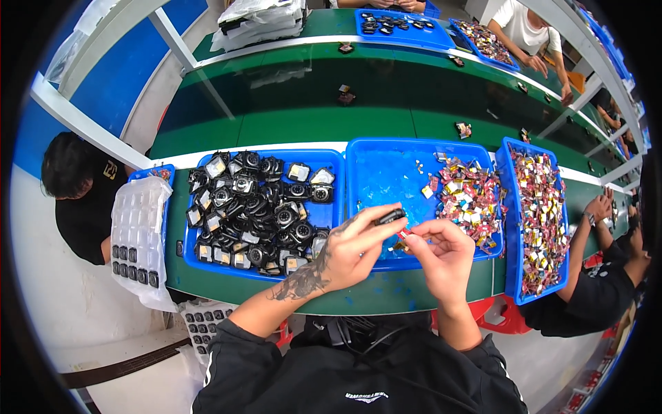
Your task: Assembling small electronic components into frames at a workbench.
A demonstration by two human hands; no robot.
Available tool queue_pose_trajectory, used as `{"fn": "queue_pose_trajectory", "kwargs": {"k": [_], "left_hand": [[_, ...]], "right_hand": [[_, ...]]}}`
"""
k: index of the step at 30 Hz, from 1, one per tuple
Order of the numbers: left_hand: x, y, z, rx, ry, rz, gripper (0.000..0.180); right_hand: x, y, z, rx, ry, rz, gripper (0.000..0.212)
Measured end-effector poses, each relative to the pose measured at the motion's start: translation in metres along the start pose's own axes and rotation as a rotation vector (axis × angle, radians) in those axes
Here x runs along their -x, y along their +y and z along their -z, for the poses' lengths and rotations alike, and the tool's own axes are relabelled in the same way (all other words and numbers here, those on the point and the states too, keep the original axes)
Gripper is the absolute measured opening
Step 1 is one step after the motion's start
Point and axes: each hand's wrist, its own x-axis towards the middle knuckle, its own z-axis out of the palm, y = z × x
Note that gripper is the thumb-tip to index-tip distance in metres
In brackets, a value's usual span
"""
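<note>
My left hand (348,248), tattooed on the wrist, holds a small black watch case (390,217) on edge between its fingers. Close beside it, my right hand (441,259) pinches a small red-and-white part (404,234) against or right by the case; contact is too small to tell. Both hands are over the near edge of a blue tray (379,176). Small red, white and yellow parts (469,196) lie heaped in that tray's right half. To the left, another blue tray (321,215) holds piled black watch cases (248,203), some showing round backs.
A narrow blue tray (512,283) full of similar small parts stands at the right. Clear plastic trays (138,200) with some black cases are at the left. Beyond runs a green conveyor belt (276,124) with scattered parts. Co-workers sit left (79,179), right (586,297) and far right (527,34).
</note>
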Motion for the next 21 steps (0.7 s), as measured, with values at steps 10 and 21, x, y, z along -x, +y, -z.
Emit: {"fn": "queue_pose_trajectory", "kwargs": {"k": [10,21], "left_hand": [[0.001,-0.005,0.001,-0.401,0.147,-0.276,0.031],[0.003,0.000,0.003,-0.379,0.042,-0.229,0.022]], "right_hand": [[-0.009,-0.002,0.008,-0.036,-0.132,-0.119,0.006],[-0.027,-0.020,0.024,0.490,-0.481,-0.036,0.013]]}}
